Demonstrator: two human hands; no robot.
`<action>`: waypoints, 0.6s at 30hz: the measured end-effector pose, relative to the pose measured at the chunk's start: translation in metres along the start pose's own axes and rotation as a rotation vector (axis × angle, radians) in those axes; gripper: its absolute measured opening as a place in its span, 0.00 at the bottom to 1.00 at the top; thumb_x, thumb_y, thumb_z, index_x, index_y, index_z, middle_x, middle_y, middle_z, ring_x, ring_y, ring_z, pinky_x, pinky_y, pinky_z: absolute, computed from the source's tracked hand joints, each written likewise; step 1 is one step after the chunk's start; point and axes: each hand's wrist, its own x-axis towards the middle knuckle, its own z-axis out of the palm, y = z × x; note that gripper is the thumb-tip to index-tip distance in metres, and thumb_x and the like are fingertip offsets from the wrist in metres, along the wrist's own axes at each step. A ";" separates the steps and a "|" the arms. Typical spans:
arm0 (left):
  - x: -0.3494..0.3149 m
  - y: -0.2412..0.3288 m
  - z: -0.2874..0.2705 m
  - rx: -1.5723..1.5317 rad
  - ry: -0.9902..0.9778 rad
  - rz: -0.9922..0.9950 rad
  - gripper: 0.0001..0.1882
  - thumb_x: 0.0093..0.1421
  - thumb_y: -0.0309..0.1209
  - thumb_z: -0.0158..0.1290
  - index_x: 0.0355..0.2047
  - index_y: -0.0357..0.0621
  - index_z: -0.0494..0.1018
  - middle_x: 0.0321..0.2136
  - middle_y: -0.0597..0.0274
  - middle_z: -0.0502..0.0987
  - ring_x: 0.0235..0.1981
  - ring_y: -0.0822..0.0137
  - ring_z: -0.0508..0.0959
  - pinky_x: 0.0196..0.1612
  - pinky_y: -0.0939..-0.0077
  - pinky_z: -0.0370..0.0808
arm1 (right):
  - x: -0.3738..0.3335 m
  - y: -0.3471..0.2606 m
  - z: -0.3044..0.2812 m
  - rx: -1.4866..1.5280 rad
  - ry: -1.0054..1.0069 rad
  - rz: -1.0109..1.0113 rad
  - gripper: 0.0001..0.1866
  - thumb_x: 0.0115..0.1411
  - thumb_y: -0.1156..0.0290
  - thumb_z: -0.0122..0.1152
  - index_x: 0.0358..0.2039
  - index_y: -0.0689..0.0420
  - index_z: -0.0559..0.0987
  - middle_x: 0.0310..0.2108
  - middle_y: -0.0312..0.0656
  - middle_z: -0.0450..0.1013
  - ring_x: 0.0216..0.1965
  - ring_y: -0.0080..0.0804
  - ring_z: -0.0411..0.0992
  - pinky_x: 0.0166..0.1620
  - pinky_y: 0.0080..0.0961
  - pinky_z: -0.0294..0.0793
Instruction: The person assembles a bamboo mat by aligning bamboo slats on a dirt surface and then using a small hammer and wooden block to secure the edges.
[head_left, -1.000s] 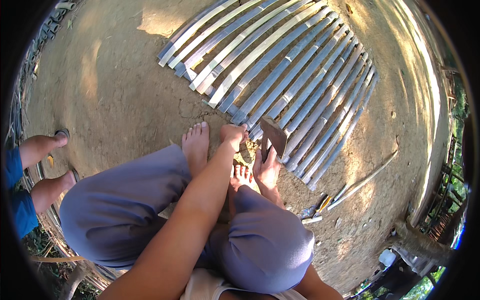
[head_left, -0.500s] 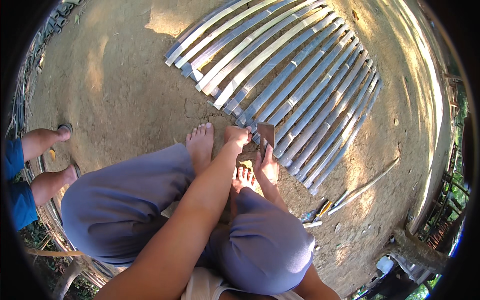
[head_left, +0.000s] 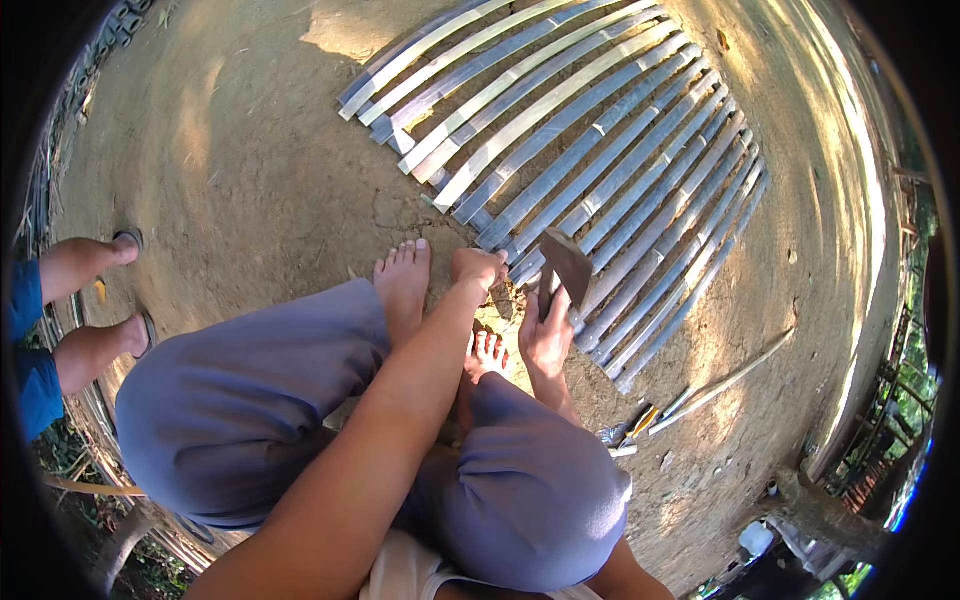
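Observation:
Both of my hands work at the near end of a row of split bamboo slats [head_left: 590, 200], laid side by side over a crosspiece. My left hand [head_left: 478, 267] is closed, its fingertips pinched at a slat's end; what they hold is too small to make out. Just right of it, my right hand [head_left: 547, 335] grips the short handle of a hatchet [head_left: 568, 264]. The hatchet's broad, dark metal head is raised above the slats, tilted, and hides part of them. My bare feet [head_left: 403, 285] rest on the soil close to the slat ends.
Pliers with orange-yellow handles [head_left: 643, 420] lie on the dirt to the right, beside a long thin stick [head_left: 730, 375]. At the far left another person's legs [head_left: 95, 345] show, in blue shorts and sandals. Bamboo poles [head_left: 45, 220] edge the ground there.
My right hand has lifted the hatchet, its head turning and moving right, away from my left hand. The left hand keeps its pinch at the slat end.

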 end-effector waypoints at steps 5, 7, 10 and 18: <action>-0.010 0.009 0.012 0.122 0.022 0.018 0.13 0.61 0.28 0.64 0.24 0.31 0.77 0.23 0.55 0.81 0.19 0.68 0.80 0.19 0.75 0.79 | -0.005 0.027 0.010 -0.413 -0.380 0.236 0.33 0.66 0.66 0.59 0.68 0.59 0.60 0.28 0.58 0.79 0.28 0.60 0.79 0.30 0.51 0.78; -0.012 0.008 0.010 0.128 0.048 -0.009 0.13 0.61 0.29 0.65 0.25 0.31 0.78 0.22 0.54 0.81 0.20 0.68 0.81 0.20 0.74 0.79 | 0.000 0.028 0.006 -0.265 -0.270 0.144 0.35 0.66 0.66 0.59 0.70 0.58 0.57 0.29 0.59 0.79 0.28 0.60 0.79 0.30 0.50 0.78; -0.005 0.000 0.001 0.093 -0.001 0.000 0.12 0.61 0.28 0.65 0.26 0.30 0.77 0.24 0.54 0.81 0.22 0.67 0.81 0.20 0.76 0.78 | -0.009 0.015 0.001 -0.051 -0.003 -0.078 0.32 0.65 0.70 0.61 0.65 0.64 0.61 0.29 0.59 0.79 0.26 0.58 0.79 0.28 0.46 0.78; -0.008 0.005 0.006 0.091 0.001 -0.012 0.13 0.61 0.28 0.64 0.25 0.31 0.76 0.21 0.55 0.80 0.19 0.69 0.79 0.18 0.76 0.78 | 0.003 0.001 0.001 -0.213 -0.182 0.079 0.33 0.64 0.69 0.61 0.67 0.62 0.62 0.30 0.61 0.79 0.28 0.60 0.80 0.31 0.48 0.80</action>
